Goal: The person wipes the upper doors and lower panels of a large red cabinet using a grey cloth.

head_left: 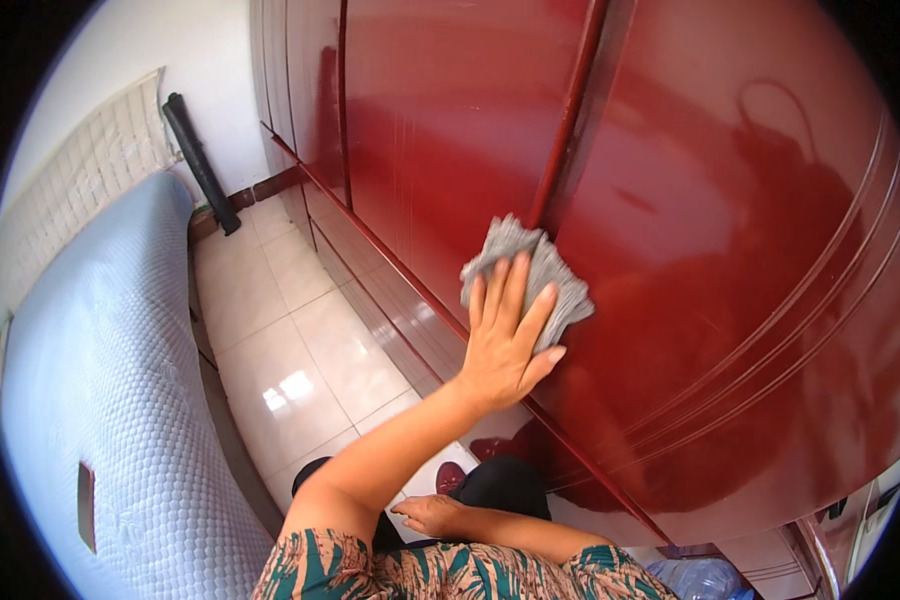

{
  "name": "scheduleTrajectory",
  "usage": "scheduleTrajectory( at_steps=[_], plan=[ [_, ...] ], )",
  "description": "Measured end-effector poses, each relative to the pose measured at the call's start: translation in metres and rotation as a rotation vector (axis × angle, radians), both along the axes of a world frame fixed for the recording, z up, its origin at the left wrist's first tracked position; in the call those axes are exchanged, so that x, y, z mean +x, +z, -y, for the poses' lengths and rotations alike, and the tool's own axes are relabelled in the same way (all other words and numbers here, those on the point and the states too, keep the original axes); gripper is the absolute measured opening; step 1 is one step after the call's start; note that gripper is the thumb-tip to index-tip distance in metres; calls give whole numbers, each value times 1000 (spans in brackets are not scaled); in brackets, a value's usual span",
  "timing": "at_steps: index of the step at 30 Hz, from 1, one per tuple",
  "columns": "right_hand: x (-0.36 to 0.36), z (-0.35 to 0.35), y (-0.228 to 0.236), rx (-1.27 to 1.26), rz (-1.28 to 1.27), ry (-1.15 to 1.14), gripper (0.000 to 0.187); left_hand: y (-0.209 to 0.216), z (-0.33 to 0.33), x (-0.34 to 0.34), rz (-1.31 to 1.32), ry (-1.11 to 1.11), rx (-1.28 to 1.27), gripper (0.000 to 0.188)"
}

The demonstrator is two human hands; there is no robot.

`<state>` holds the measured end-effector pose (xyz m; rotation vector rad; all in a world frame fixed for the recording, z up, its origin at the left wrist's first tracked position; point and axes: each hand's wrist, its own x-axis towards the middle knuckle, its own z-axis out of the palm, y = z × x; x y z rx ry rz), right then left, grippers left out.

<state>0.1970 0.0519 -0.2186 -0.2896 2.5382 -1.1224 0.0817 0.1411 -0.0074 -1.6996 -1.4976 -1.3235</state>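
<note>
My left hand (pixel 507 340) reaches up and forward, its fingers laid out over a grey ribbed cloth (pixel 560 285). The palm side holds this cloth against the glossy dark red wardrobe door (pixel 690 300), just below the upright strip (pixel 567 120) between two doors. Part of the cloth sticks out above and to the right of the fingers. Low in front of my body, my right hand (pixel 433 515) hangs near my dark-trousered knee (pixel 510 490), fingers loosely extended and nothing visible in them.
To the left lies a bed with a light blue quilted mattress (pixel 130 370), a flat dark rectangle (pixel 87 505) on it. Pale tiles (pixel 290 350) run between bed and wardrobe. A black roll (pixel 202 165) leans in the far corner. Clear plastic (pixel 700 578) shows at lower right.
</note>
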Motion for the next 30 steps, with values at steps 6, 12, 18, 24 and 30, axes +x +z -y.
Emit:
scheduleTrajectory(
  at_steps=[6,12,18,24,30],
  plan=[
    [4,2,2,68,-52,25,35,113,-18,-32,-191,68,153,66],
    [2,0,4,100,-45,43,34,99,-25,-39,74,43,173,61],
    [3,9,-10,100,-91,39,36,-75,7,-23,279,100,14,68],
    [7,4,-19,69,-157,29,32,-68,5,-23,353,120,-37,68],
    [-2,5,-8,138,0,78,31,82,-18,-50,140,70,134,63]
  ],
)
